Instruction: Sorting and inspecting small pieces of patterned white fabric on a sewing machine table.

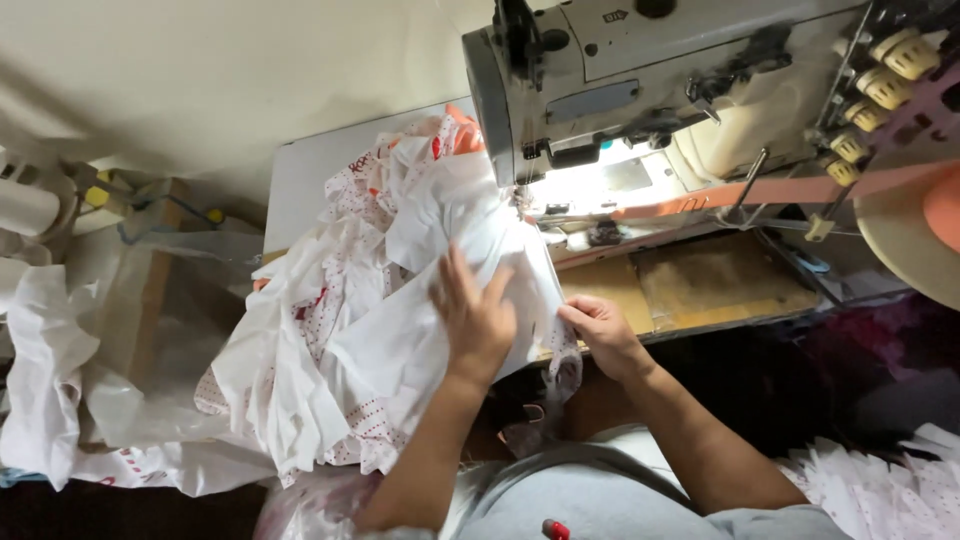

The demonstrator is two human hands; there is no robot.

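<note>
Pressing flat on the white fabric (440,250), the left hand (475,320) lies with its fingers spread wide and holds nothing; the palm only rests on the cloth. This hand is just in front of the sewing machine (650,80), a little to the left of its needle area. The right hand (603,335) is beside it, also in front of the machine, and its fingers pinch the edge of the same fabric where the cloth hangs over the table edge. The fabric is white with small red dots and it lies in a crumpled heap left of the machine head, one part reaching under the lit needle area. An orange strap (780,190) runs along the machine's bed. Right of the machine, cream thread spools (880,85) stand.
</note>
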